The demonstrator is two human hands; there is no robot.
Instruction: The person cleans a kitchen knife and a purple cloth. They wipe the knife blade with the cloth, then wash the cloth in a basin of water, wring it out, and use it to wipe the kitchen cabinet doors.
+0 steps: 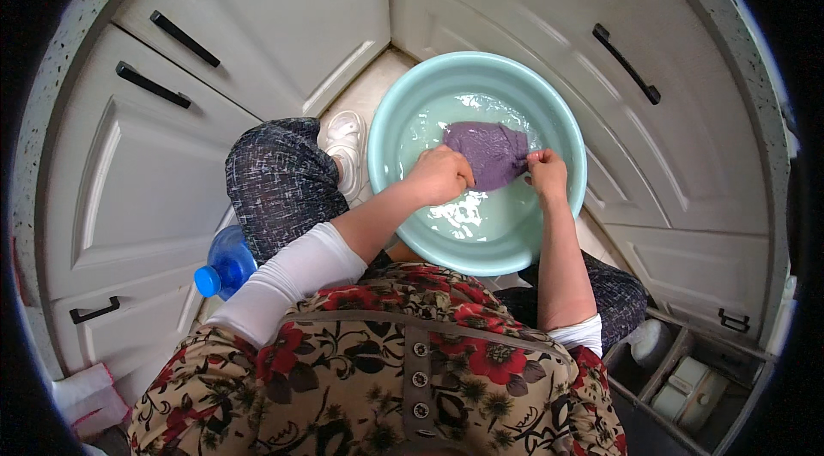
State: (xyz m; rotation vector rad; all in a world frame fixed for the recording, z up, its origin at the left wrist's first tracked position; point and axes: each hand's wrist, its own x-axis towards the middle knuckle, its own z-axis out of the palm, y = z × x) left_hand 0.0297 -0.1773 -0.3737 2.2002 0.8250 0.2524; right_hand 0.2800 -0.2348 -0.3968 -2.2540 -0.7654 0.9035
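A round, pale turquoise plastic basin (477, 261) stands before me with water in it. In the water lies a wet purple cloth (487, 150), spread out and somewhat wrinkled. My left hand (444, 174) grips the cloth at its lower left edge, with the fingers curled over it. At the right edge my right hand (547, 173) pinches a gathered corner between thumb and fingers. Both hands are just at the water's surface, inside the rim. The underside of the cloth is hidden.
White cabinet doors (302, 12) with black handles (185, 38) close in on both sides. A blue plastic bottle (232, 261) is beside my left knee. At lower right is a divided storage box (676, 363) holding items. A white cloth (90, 399) with a pink edge hangs at lower left.
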